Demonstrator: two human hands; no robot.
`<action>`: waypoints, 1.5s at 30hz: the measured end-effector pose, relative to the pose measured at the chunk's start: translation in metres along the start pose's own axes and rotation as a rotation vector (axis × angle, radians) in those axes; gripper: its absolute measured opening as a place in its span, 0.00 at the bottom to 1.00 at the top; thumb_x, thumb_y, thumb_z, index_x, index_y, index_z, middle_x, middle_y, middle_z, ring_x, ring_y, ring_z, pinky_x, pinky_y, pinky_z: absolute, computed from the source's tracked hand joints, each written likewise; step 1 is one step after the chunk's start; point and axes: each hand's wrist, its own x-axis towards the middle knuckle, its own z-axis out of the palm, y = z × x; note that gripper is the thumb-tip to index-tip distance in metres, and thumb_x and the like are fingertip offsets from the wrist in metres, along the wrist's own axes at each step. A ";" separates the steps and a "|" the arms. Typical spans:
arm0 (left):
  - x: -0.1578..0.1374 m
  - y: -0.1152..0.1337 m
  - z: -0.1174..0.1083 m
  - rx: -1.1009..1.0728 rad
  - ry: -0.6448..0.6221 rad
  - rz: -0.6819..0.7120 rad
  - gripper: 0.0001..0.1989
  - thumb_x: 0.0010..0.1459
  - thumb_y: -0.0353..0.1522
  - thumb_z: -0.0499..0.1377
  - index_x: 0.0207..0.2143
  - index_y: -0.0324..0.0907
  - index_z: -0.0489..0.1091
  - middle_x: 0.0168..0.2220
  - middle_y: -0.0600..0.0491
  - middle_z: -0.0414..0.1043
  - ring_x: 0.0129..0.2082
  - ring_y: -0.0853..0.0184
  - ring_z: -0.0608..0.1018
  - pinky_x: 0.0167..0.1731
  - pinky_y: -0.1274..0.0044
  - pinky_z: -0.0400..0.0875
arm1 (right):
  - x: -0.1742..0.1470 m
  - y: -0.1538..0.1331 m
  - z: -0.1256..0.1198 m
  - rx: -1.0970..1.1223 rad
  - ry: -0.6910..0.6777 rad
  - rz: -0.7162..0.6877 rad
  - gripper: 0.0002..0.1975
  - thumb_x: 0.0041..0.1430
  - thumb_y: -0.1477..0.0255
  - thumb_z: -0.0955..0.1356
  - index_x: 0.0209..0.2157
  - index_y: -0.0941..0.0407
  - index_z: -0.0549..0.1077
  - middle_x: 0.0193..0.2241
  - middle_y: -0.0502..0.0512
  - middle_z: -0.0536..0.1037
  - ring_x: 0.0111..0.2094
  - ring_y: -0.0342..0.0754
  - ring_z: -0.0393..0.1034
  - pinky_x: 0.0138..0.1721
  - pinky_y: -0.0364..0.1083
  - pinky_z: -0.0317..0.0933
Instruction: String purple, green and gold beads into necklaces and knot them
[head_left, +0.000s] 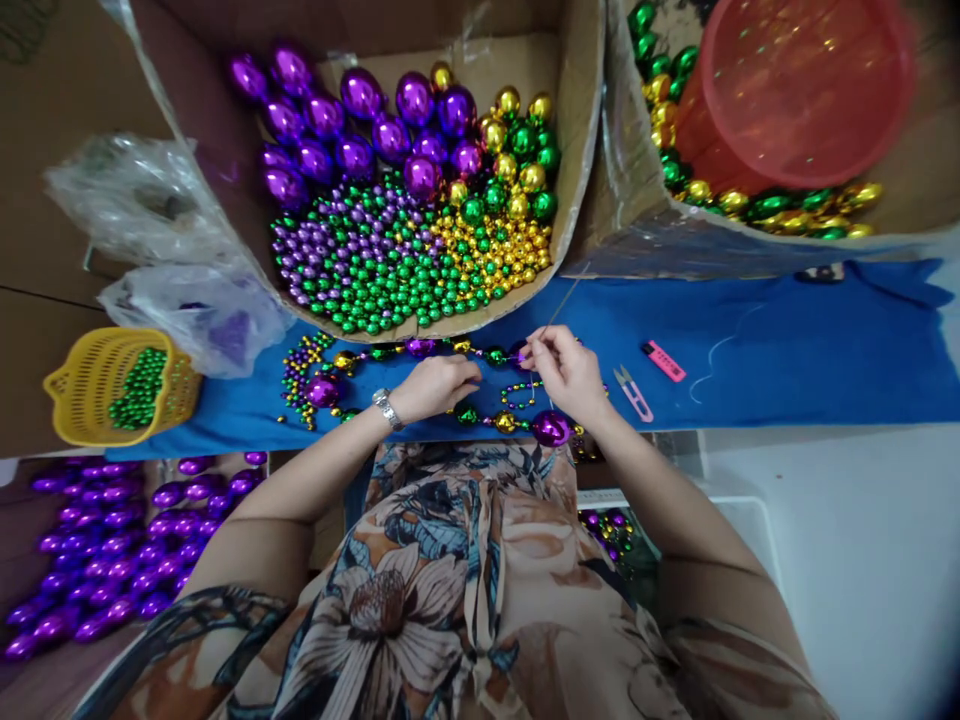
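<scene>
My left hand (441,388), with a watch (387,408) at the wrist, is closed in a pinch over the blue cloth; what its fingers hold is hidden. To its right, my right hand (566,368) pinches a long thin needle (564,302) that slants up toward the big box, and a pale thread hangs below the fingers. Around both hands lies a bead strand with a large purple bead (553,427) near my right wrist and another purple bead (324,390) at the left. A small loop of little beads (517,394) lies between the hands.
A cardboard box (581,200) of loose beads stands ahead. Another box (637,235) at right holds beads and a red tub (795,90). Pink snips (636,397) and a pink box cutter (664,361) lie right; a yellow basket (82,390) stands left.
</scene>
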 end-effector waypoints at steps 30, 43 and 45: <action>-0.001 -0.001 -0.006 -1.800 0.593 -0.317 0.11 0.52 0.32 0.68 0.38 0.38 0.78 0.37 0.49 0.78 0.35 0.71 0.81 0.37 0.82 0.78 | -0.018 0.010 -0.005 -0.567 0.041 -0.450 0.10 0.66 0.72 0.63 0.44 0.56 0.76 0.34 0.56 0.77 0.35 0.45 0.72 0.37 0.44 0.68; -0.002 0.006 -0.010 -1.448 0.743 -0.222 0.15 0.49 0.36 0.71 0.38 0.40 0.78 0.36 0.49 0.79 0.32 0.71 0.79 0.33 0.80 0.74 | -0.016 0.014 -0.001 -0.655 0.059 -0.478 0.10 0.66 0.73 0.64 0.43 0.54 0.77 0.33 0.55 0.76 0.35 0.45 0.71 0.37 0.43 0.68; 0.000 0.011 -0.009 -1.403 0.724 -0.188 0.15 0.50 0.38 0.70 0.38 0.40 0.77 0.36 0.49 0.80 0.31 0.71 0.79 0.33 0.79 0.74 | -0.015 0.013 0.000 -0.602 0.060 -0.461 0.10 0.65 0.73 0.64 0.43 0.54 0.77 0.34 0.55 0.77 0.36 0.45 0.72 0.39 0.43 0.68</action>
